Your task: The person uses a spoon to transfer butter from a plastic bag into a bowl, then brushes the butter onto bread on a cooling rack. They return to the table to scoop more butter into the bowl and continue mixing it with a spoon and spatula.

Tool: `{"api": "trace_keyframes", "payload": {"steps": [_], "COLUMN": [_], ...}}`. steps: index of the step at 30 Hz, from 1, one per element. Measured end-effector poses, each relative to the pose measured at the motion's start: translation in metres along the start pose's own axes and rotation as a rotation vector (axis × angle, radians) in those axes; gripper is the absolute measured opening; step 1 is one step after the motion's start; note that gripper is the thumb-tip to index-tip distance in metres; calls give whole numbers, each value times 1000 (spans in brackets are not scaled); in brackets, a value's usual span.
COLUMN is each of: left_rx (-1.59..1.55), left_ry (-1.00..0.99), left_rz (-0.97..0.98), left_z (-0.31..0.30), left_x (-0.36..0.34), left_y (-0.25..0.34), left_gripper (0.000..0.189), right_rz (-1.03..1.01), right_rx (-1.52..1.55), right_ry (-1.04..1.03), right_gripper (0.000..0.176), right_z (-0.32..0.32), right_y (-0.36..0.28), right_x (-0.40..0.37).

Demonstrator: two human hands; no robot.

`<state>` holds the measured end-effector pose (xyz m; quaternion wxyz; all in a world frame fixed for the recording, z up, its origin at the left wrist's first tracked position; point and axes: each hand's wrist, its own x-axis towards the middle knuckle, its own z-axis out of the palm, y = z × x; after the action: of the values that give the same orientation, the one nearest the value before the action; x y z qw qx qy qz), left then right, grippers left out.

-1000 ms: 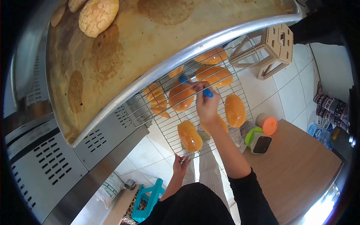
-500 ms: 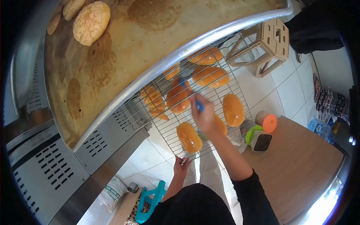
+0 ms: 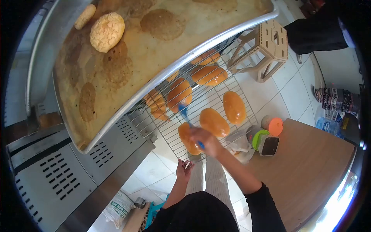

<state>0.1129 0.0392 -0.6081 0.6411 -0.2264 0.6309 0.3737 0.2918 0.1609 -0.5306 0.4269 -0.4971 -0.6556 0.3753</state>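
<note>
My right hand (image 3: 206, 140) is closed round the handle of a blue pastry brush (image 3: 183, 111). The brush's head meets the lower end of a glossy brown bun (image 3: 180, 92) on a wire cooling rack (image 3: 169, 138). Part of another shiny bun (image 3: 186, 140) is hidden beneath that hand. At the rack's near edge, my left hand (image 3: 184, 170) has its fingers curled on the wire. Other glazed buns (image 3: 213, 122) lie on the rack, and a ridged pastry (image 3: 155, 103) sits at its left side.
Above the rack's far side juts a large metal baking tray (image 3: 162, 50) with a crackled-top bun (image 3: 107, 32). A wooden table (image 3: 305, 162) at right carries lidded containers (image 3: 268, 145). Beyond are a folding stool (image 3: 270, 42) and a person's dark-clothed leg (image 3: 315, 34).
My right hand has moved down and slightly left, drawing the brush towards the bun's near end. The middle bun is now uncovered. The whole view has shifted a little.
</note>
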Motion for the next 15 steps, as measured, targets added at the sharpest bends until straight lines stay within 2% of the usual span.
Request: {"api": "trace_keyframes", "payload": {"steps": [2,4,5,7,8,10,11,14,15], "left_rx": [-21,-10,-9,-8,-7,-44,-40,-121,-190], "left_ry": [-97,-121,-131,-134,-130,-397,-361,-251,-268], "left_rz": [-13,11,29,60,72,86,122,172,187], "left_z": [5,13,21,42,54,56,64,100,105], "left_x": [11,29,34,39,42,71,78,78,83], "left_y": [10,21,29,43,52,72,83,111,119], "left_gripper": [32,34,34,32,31,25,23,19,20], "right_rz": [9,137,126,369,411,480,570,605,590], "right_rx": [64,129,107,197,221,279,230,222,200], "right_ry": [-48,217,231,568,636,767,740,759,790], "right_gripper": [13,4,4,15,14,16,16,18,18], "right_z": [6,6,6,3,2,5,0,-3,-7], "right_y": [-16,-32,-40,-57,-64,-75,-86,-102,-110], "right_x": [-17,-38,-49,-76,-90,-117,-128,-159,-167]}}
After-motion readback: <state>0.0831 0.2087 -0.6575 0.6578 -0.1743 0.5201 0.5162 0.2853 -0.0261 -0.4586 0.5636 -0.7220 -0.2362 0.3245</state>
